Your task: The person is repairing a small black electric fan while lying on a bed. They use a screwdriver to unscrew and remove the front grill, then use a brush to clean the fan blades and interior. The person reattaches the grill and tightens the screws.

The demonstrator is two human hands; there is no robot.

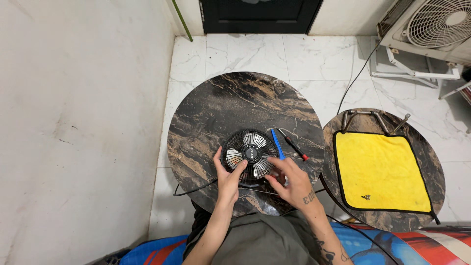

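Note:
A small black fan with silver blades lies face up on the round dark marble table, near its front edge. My left hand grips the fan's left and lower rim, thumb resting on the grille. At the fan's lower right side my right hand touches the rim with its fingers. Just right of the fan lie a blue-handled tool and a small screwdriver with a red tip, neither held.
A second, smaller round table at right carries a yellow cloth and a metal bracket. A black cable runs off the fan to the left. A white outdoor fan unit stands at top right, a dark door beyond.

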